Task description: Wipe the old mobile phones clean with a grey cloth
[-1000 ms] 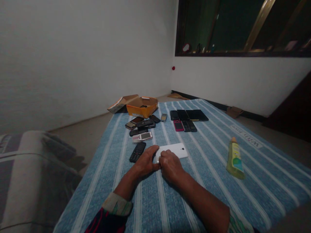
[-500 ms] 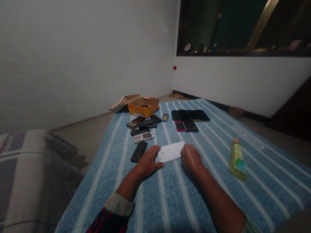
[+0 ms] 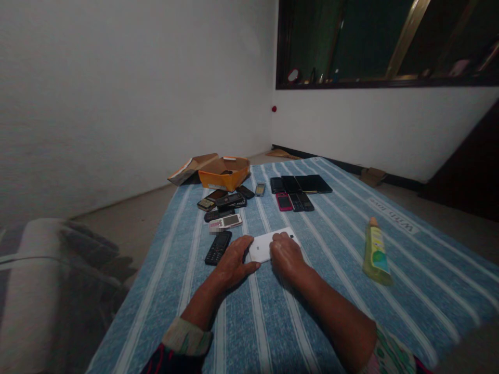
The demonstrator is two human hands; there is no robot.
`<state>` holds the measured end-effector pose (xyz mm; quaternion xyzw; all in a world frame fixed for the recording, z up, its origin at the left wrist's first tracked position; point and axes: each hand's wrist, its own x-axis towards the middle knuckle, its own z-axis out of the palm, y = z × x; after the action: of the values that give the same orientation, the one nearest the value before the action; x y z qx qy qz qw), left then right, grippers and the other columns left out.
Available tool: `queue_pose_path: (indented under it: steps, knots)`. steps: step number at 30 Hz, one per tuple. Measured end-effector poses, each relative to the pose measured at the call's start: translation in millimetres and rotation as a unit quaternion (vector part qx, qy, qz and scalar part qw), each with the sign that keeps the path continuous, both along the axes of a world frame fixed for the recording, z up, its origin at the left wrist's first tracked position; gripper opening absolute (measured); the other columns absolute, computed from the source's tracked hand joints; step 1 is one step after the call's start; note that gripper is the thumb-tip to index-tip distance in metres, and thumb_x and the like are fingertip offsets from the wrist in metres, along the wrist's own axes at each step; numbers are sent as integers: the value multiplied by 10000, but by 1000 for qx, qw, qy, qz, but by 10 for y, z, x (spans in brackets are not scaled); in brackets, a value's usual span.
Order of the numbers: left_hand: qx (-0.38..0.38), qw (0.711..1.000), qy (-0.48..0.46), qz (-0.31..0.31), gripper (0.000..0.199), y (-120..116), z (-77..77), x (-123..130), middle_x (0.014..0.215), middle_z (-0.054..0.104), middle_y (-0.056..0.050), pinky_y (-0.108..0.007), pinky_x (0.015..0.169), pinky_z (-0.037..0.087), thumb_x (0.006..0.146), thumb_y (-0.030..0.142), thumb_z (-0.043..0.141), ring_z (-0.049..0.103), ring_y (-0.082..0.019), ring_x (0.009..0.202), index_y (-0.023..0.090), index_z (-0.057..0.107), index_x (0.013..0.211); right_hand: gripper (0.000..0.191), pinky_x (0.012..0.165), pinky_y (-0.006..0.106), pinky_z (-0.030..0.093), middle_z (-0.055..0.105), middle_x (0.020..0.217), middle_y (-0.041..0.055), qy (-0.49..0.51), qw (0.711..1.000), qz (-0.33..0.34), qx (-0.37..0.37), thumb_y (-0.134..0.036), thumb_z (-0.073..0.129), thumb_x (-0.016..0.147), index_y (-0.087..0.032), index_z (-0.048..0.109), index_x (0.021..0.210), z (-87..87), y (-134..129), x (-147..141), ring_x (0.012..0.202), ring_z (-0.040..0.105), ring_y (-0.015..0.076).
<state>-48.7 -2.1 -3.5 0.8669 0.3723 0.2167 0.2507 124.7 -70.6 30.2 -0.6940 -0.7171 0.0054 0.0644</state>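
A white phone (image 3: 260,248) lies back side up on the blue striped cloth (image 3: 249,332), a dark camera spot near its far right corner. My left hand (image 3: 236,261) grips its left end between thumb and fingers. Over the middle of the phone rests my right hand (image 3: 287,254), its fingers curled in; whatever they hold, if anything, is hidden. Just left of my left hand is a black keypad phone (image 3: 218,248). Beyond it lie a white and pink phone (image 3: 226,222) and several dark phones (image 3: 230,200) in a loose pile.
An orange box (image 3: 224,179) with its lid open stands at the far left. Several phones, one of them pink (image 3: 284,202), sit in rows at the far middle. A bottle of yellow-green liquid (image 3: 377,254) lies on the right. A wrapped bundle (image 3: 35,291) is at the left.
My right hand has moved left from the right end of the white phone to its middle, uncovering the dark camera spot. The view has shifted slightly. My left hand keeps its hold.
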Motion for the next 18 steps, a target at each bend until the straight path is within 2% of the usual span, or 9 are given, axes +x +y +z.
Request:
queue_pose_path:
  steps: [4,11,18]
  knots:
    - [-2,1000,3,2,595,-4,27,8,1276,599,-129,-499,1068,404,665,299,719,544,-321,1203,185,551,1225,304,751,284,446,684,997,158,-26,998,-56,-5,-6,453,844,-82,716,976,36,175,181,985,595,245]
    - [-2,1000,-1,1,599,1,33,-3,1242,611,-111,-506,1059,405,674,341,717,551,-321,1179,205,546,1232,258,820,299,441,679,1025,148,-10,1000,5,11,-58,503,856,-121,730,961,-2,426,-6,1034,585,254]
    - [-11,1000,-6,4,585,-9,39,1,1249,598,-114,-497,1051,408,686,328,710,544,-316,1181,202,535,1230,253,802,305,444,672,1017,158,-12,1000,14,14,-55,504,864,-91,710,1007,-3,521,-26,1021,586,246]
